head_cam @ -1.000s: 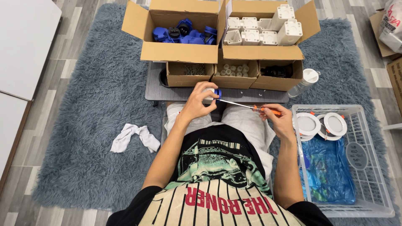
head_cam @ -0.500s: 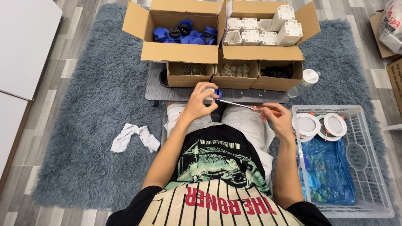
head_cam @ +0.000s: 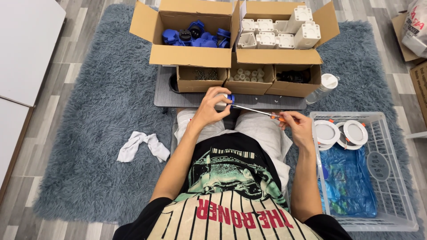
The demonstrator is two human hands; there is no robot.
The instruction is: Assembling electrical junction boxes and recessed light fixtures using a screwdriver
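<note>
Change since the earlier frame: almost none; your hands have stayed in place over your lap, the screwdriver barely shifted.

Left hand [head_cam: 212,108]: fingers closed around a small white-and-blue plastic fitting [head_cam: 225,102], held just above your knees, near the front edge of the grey low table [head_cam: 165,95].

Right hand [head_cam: 297,126]: clamped on the orange handle of a slim metal-shafted screwdriver [head_cam: 258,111]; the tip meets the fitting, the shaft running level across your lap.

Far side, on the table: a large open cardboard box of blue plastic parts [head_cam: 195,36], touching a large open cardboard box of white plastic housings [head_cam: 278,34]. In front of them, three small open cardboard boxes [head_cam: 243,82] in a row, edge to edge, their fronts near the table edge, leaving a narrow bare strip.

Right: a clear plastic bottle with white cap [head_cam: 324,87] lying just off the table corner; a white wire basket [head_cam: 391,186] beside your right arm, holding round white light fittings [head_cam: 341,132] and a blue plastic bag [head_cam: 347,178].

Left: a crumpled white cloth [head_cam: 142,146] on the shaggy grey-blue rug [head_cam: 84,133], well apart from your elbow; open rug lies around it.
</note>
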